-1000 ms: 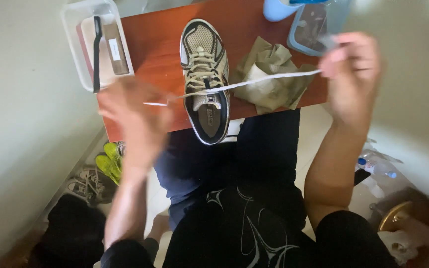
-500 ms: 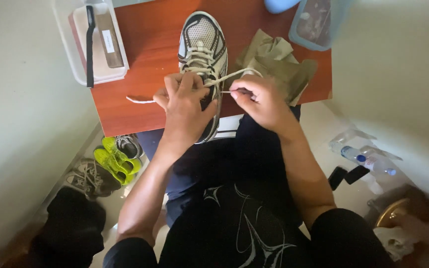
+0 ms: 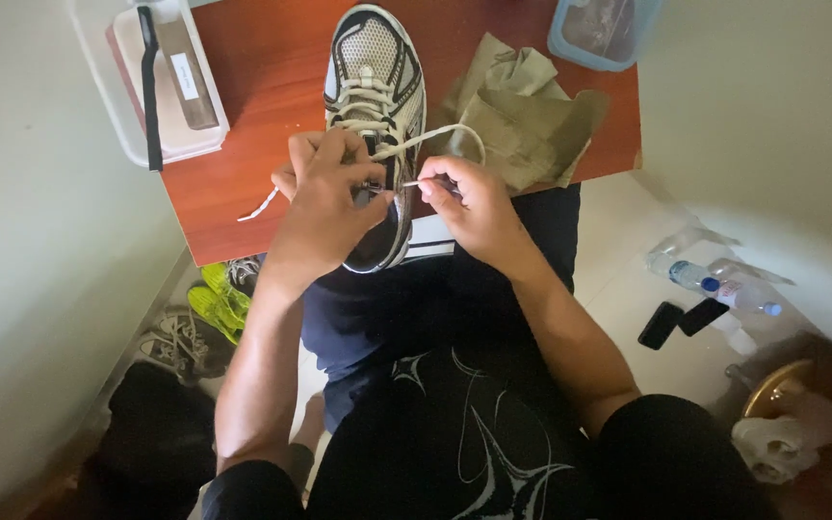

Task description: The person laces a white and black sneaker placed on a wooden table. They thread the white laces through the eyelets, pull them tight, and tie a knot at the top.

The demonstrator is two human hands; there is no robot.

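Reddish wooden desk (image 3: 243,207): on it a mesh sneaker (image 3: 375,91) is steadied by the left hand (image 3: 329,197), while the stiff tip of a flat white shoelace (image 3: 430,135) is pinched by the right hand (image 3: 474,207). Both hands have been drawn closer together than half a second ago. Crumpled olive cloth (image 3: 522,125) lies beside; a white-labelled brown block (image 3: 185,77) rests in a clear tray (image 3: 117,135).
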